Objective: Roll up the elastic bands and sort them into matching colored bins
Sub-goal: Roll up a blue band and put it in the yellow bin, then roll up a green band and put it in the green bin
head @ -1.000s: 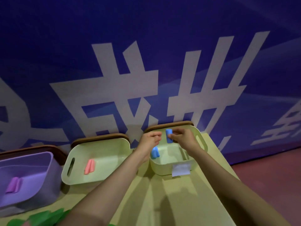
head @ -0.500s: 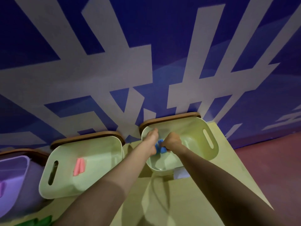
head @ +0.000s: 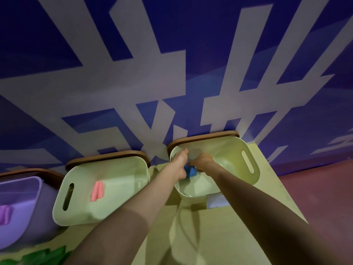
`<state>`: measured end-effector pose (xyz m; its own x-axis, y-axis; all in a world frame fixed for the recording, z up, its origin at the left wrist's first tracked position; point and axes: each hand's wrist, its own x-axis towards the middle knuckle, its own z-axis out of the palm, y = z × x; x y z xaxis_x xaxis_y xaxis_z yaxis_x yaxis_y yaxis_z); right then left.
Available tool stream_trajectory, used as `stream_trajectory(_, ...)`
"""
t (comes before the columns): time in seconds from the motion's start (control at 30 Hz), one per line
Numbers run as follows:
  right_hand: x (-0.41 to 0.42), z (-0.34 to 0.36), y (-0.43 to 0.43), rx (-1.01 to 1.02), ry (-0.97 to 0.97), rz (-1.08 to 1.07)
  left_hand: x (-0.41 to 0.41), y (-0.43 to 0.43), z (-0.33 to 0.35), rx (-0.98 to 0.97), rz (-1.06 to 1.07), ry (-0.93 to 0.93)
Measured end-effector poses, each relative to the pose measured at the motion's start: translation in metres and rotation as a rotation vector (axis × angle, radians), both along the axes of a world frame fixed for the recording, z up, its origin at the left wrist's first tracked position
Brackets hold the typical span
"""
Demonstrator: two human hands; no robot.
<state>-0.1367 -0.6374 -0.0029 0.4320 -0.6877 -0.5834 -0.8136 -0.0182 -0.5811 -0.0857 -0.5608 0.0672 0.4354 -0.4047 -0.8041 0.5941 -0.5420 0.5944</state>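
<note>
Inside the far-right pale-green bin (head: pixel 250 165), both hands are reaching in. R hand (head: pixel 202 162) is curling its fingers onto the blue band roll (head: pixel 192 172), which is sitting btwn the hands; L hand (head: pixel 179 163) is just beside it, fingers hidden, can't tell grip. Pink roll (head: pixel 97 192) is lying in the mid bin (head: pixel 124 203).

Left hand (head: pixel 178 165), right hand (head: pixel 202 162) crowd the left side of the right bin (head: pixel 229 153); right half (by handle slot (head: pixel 247 162)) lies free.
</note>
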Motion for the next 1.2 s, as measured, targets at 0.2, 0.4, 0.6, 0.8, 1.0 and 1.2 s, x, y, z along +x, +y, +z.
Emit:
stream_trajectory(0.2,-0.023,0.031,0.001,0.081,-0.114,-0.122,-0.005,0.02,0.033,-0.084,0.038,0.089)
stream_trajectory(0.4,-0.033,0.121,0.054,0.053,-0.495,-0.065,0.008,0.092,0.089,-0.325,-0.043,0.005)
stream_trajectory(0.6,-0.033,0.194,0.166,0.052,-0.709,0.125,0.051,0.231,0.123,-0.45,0.042,-0.181)
stream_trajectory(0.8,-0.013,0.193,0.29,0.014,-0.721,0.217,0.089,0.347,0.107,-0.529,0.013,-0.322)
stream_trajectory(1.0,0.027,0.121,0.378,0.026,-0.685,0.254,0.122,0.429,0.037,-0.45,-0.006,-0.43)
stream_trajectory(1.2,0.052,0.046,0.42,-0.163,-0.466,0.388,0.134,0.477,-0.044,-0.438,-0.146,-0.611)
